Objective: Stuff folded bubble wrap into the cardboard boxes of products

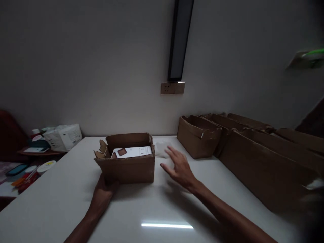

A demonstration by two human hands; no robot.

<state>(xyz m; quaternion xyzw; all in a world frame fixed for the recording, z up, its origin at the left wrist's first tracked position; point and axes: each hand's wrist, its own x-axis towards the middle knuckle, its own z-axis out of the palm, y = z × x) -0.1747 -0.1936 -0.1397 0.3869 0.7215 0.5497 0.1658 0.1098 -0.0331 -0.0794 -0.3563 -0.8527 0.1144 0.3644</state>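
An open-topped brown cardboard box [129, 170] with torn flaps on its left side is on the white table. A white printed carton [133, 152] shows inside it. My left hand [102, 192] grips the box at its lower left corner, with its fingers partly hidden behind and beneath the cardboard. Just to the right of the box, my right hand [179, 168] hovers open, fingers apart and holding nothing. Beyond its fingertips lies a pale, blurred, see-through piece [160, 148], whose kind I cannot make out.
Several open brown cardboard boxes [199, 135] line the right side of the white table [121, 216]. A wall socket plate [172, 88] sits below a dark vertical panel [180, 40]. Left of the table, white plastic-wrapped packs [64, 136] and small household items crowd a lower surface.
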